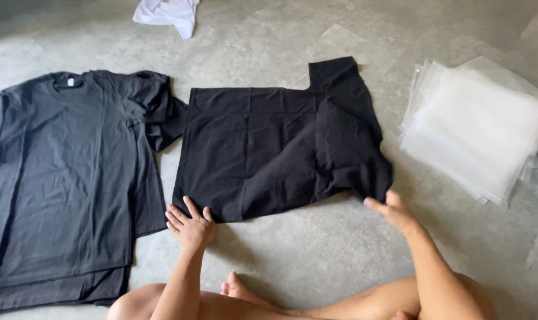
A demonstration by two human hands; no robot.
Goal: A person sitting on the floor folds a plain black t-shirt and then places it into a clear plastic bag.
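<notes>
Fingers (183, 212) touch folded shirt's (281, 142) edge.

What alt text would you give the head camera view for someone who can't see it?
A person seated on a grey floor rests the left hand and right hand at the near edge of a partly folded black T-shirt. Flat black shirts lie left, clear plastic bags right.
</notes>
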